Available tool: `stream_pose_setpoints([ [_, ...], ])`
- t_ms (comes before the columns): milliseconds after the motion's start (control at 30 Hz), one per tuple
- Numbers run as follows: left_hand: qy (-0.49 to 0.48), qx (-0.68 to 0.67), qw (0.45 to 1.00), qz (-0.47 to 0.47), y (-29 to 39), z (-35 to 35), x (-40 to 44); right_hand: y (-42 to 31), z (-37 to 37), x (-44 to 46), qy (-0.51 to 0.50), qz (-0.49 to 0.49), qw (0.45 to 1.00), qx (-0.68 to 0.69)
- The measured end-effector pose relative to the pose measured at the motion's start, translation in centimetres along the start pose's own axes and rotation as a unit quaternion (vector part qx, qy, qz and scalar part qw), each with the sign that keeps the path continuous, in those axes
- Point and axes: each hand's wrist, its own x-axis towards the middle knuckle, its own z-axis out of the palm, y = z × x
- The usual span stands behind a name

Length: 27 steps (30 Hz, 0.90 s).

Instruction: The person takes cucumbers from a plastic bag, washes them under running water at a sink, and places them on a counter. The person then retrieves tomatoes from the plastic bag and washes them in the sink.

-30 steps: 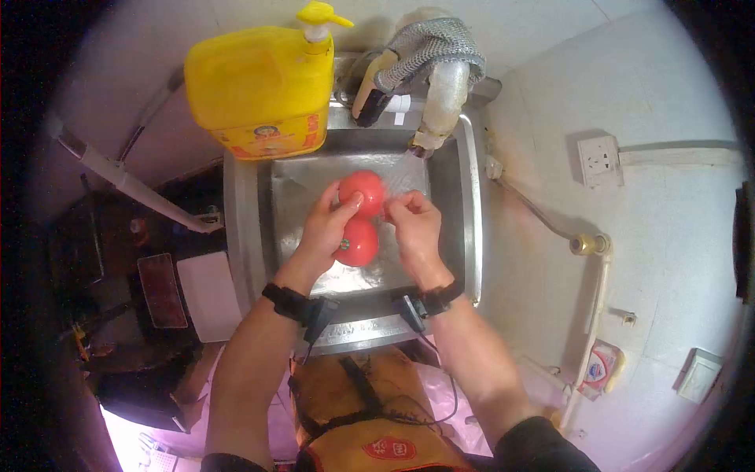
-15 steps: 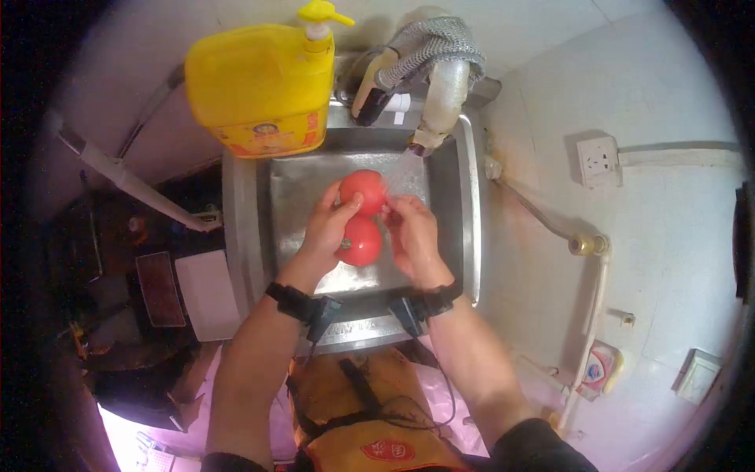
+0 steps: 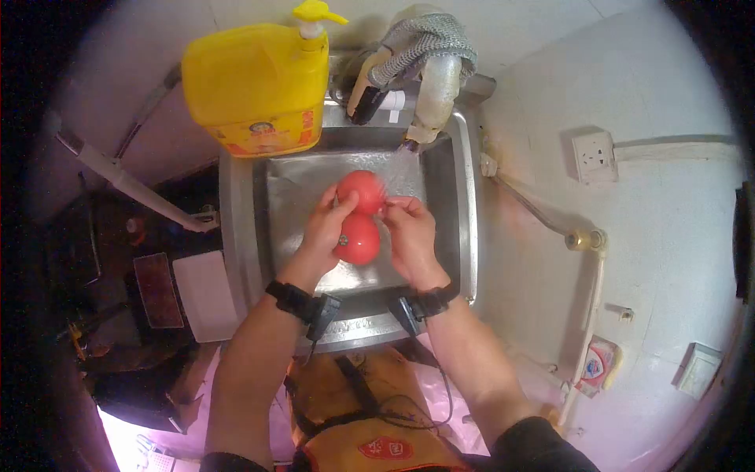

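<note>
Two red tomatoes are over the metal sink [image 3: 248, 236]. My left hand [image 3: 321, 232] is wrapped round the upper tomato [image 3: 360, 191], its thumb on top. The lower tomato [image 3: 359, 240] sits against that palm just below and shows a small sticker or stem mark on its left side. My right hand [image 3: 410, 236] has its fingertips pinched together at the lower right edge of the upper tomato; whatever is between them is too small to make out. Water runs from the faucet [image 3: 429, 110] close to the upper tomato's right side.
A large yellow pump jug [image 3: 255, 90] stands at the sink's back left. Grey mesh cloth [image 3: 429, 43] drapes over the faucet. A white board [image 3: 206, 295] is left of the sink. On the right wall are a socket [image 3: 594, 157] and a pipe [image 3: 590, 315].
The view has shifted slightly. Both hands and the tomatoes keep nearly the same places, and the right fingertips have moved slightly at the upper tomato's edge.
</note>
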Motion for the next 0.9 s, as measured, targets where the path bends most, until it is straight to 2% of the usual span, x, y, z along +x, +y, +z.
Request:
stream_pose_setpoints([
  [100,-0.024,-0.004,1.0,-0.009,0.0,-0.1,0.0,-0.4,0.0,-0.2,-0.02,0.029,0.997,0.073],
  [167,-0.046,-0.001,0.999,-0.004,0.1,-0.2,0.1,0.1,0.5,-0.2,-0.006,-0.041,0.999,0.001],
  [267,-0.048,-0.052,0.996,-0.062,-0.6,-0.9,0.6,-0.6,0.1,-0.5,-0.017,-0.033,0.999,0.0],
  [367,-0.083,-0.066,0.99,-0.088,1.0,0.4,-1.0,-0.4,-3.8,-0.6,-0.015,0.007,0.999,0.044],
  [400,-0.061,-0.043,0.995,-0.069,0.5,0.0,-0.4,-1.4,-6.1,-1.3,-0.018,-0.005,0.999,-0.029],
  [467,-0.057,-0.025,0.995,-0.072,0.5,-0.5,0.3,-2.4,-11.5,-3.1,0.001,0.033,0.999,0.003],
  [533,-0.057,-0.005,0.997,-0.044,0.5,-0.4,0.6,-2.7,-15.9,-5.8,0.103,0.04,0.992,-0.068],
  [567,-0.06,-0.006,0.997,-0.048,0.5,-0.2,0.8,-2.5,-17.7,-6.9,0.107,0.04,0.991,-0.071],
  [633,-0.004,0.031,0.998,-0.056,0.1,-0.1,1.4,-2.2,-20.9,-8.8,0.132,0.069,0.971,-0.189],
  [667,-0.033,0.024,0.998,-0.044,-0.6,-0.8,2.2,-1.7,-22.1,-9.5,0.135,0.071,0.97,-0.189],
  [733,-0.03,0.016,0.999,-0.039,-1.0,-0.6,2.5,-0.4,-24.3,-10.1,0.113,0.018,0.914,-0.39],
  [767,-0.025,0.009,0.999,-0.034,-1.1,-0.6,2.5,0.4,-25.2,-10.2,0.115,0.019,0.914,-0.389],
  [833,-0.012,0.02,0.999,-0.038,-1.2,-0.5,2.3,1.3,-26.5,-10.6,0.079,-0.048,0.845,-0.526],
  [900,0.002,0.03,0.999,-0.039,-1.4,-0.6,2.5,1.6,-26.5,-10.6,0.098,-0.041,0.847,-0.521],
])
